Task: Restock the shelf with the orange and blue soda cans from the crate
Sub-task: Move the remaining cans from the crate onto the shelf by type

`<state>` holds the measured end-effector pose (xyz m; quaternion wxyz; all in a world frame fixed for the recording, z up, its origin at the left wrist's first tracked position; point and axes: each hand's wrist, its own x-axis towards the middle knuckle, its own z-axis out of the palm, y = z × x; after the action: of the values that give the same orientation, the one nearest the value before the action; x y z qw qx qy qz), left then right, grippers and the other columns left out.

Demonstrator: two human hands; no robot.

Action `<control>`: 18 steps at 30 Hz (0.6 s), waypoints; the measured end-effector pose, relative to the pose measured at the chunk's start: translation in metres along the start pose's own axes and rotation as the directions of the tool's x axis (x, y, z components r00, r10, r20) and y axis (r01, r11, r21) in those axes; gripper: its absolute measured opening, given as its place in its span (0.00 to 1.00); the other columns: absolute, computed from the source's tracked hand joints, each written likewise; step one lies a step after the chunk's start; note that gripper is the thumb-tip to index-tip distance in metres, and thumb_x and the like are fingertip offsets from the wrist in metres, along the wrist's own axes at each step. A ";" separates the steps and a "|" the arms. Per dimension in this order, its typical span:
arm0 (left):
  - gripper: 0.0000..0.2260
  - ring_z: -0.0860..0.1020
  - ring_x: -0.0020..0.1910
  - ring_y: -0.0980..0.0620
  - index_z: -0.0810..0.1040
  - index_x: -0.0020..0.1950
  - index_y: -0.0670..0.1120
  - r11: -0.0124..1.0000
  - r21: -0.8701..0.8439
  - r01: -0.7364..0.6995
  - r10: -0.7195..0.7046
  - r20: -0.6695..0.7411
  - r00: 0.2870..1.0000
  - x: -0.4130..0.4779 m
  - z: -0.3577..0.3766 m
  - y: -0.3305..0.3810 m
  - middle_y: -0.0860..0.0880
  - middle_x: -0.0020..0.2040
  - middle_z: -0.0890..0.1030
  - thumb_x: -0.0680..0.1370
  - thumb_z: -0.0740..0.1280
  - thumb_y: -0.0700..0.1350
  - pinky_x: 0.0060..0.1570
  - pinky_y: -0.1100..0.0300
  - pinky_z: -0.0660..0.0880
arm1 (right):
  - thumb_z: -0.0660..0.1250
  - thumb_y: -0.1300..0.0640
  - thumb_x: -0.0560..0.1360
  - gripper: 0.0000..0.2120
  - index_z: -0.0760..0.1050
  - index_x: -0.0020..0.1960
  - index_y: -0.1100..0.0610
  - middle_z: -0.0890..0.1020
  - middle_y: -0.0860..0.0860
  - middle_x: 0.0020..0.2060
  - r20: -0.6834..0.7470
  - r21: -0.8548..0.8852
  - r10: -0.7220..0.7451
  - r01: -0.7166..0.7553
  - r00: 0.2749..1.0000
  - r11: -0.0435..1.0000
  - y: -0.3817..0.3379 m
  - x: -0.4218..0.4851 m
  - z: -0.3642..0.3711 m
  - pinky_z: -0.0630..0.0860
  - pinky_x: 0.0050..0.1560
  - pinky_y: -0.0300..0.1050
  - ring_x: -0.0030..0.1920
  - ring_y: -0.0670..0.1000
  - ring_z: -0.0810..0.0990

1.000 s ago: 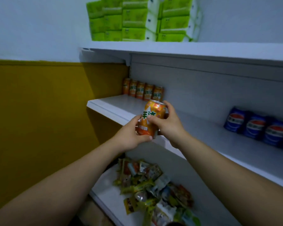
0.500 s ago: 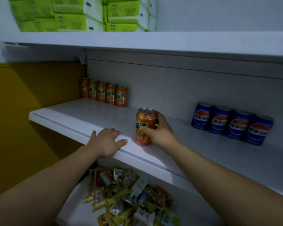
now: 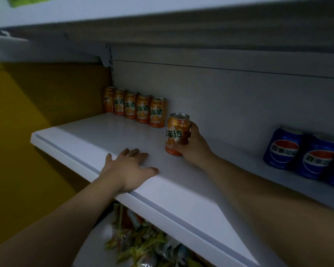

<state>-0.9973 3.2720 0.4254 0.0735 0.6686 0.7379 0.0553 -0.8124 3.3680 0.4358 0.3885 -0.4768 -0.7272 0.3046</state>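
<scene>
Right hand (image 3: pixel 193 151) wraps an orange can (image 3: pixel 176 132) from its right side, thumb in front and fingers round the back. Left hand (image 3: pixel 130 168) lies palm down on the front of the shelf (image 3: pixel 96 135) with fingers straight and spread, holding nothing. The shelf board runs from centre left to lower right of the frame and most of its surface is bare. Blue cans (image 3: pixel 305 153) stand at the right edge against the back panel (image 3: pixel 239 97); three are visible and the group is cut off by the frame. A row of five orange cans (image 3: pixel 137 109) stands upright at centre left along the back panel, packed side by side. The held can is upright at centre frame, just right of and in front of that row's last can, with a gap between them. Its base is at the board, but whether it is fully set down cannot be told. Judged progress: partway, this can is at placement and not released, and there is room between the orange and blue groups. The crate is out of view, so the remaining count is unknown. Around: upper shelf (image 3: pixel 162 14) overhanging across the top, yellow wall (image 3: pixel 37 132) at left, snack packets (image 3: pixel 143 243) on the lower level at bottom centre, a green pack (image 3: pixel 21 0) in the top left corner. Nothing blocks the slot beside the row.
</scene>
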 end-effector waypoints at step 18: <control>0.33 0.47 0.77 0.54 0.54 0.76 0.61 0.999 -0.033 -0.021 0.018 -0.085 0.996 -0.001 0.005 -0.003 0.58 0.78 0.51 0.73 0.50 0.72 0.73 0.40 0.44 | 0.72 0.50 0.73 0.32 0.64 0.71 0.57 0.75 0.55 0.66 -0.201 -0.182 -0.014 -0.023 0.979 0.983 0.023 0.104 0.042 0.71 0.60 0.47 0.65 0.57 0.75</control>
<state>-0.9997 3.2701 0.4204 0.0529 0.6714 0.7328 0.0967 -0.8635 3.4696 0.4243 0.4140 -0.5405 -0.7081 0.1874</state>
